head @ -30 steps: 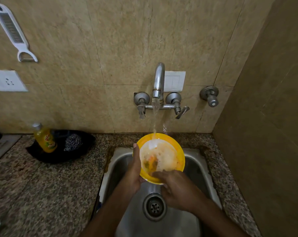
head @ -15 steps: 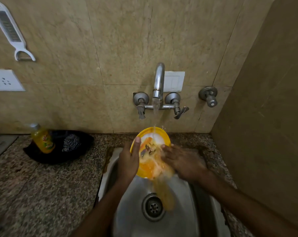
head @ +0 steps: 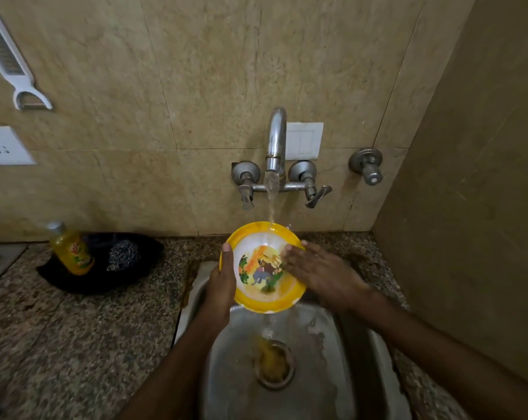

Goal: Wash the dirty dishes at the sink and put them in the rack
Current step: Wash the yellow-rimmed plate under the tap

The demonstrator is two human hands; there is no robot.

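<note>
Left hand (head: 218, 286) grips yellow bowl (head: 264, 268) rim; right hand (head: 320, 274) flat, open inside; bottle (head: 71, 251) label unreadable.

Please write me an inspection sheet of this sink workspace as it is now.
Surface: speckled granite counter around a steel sink; orange residue on the drain.
Job's things: yellow-rimmed picture bowl under running water from the steel wall tap; rack not in view.
Clutter: yellow soap bottle and steel scrubber on a black tray.
Grips: left hand holds the bowl's rim; right hand rubs inside, open.
Cables: nothing seen.
Surroundings: tiled wall, white grater, wall socket.
</note>
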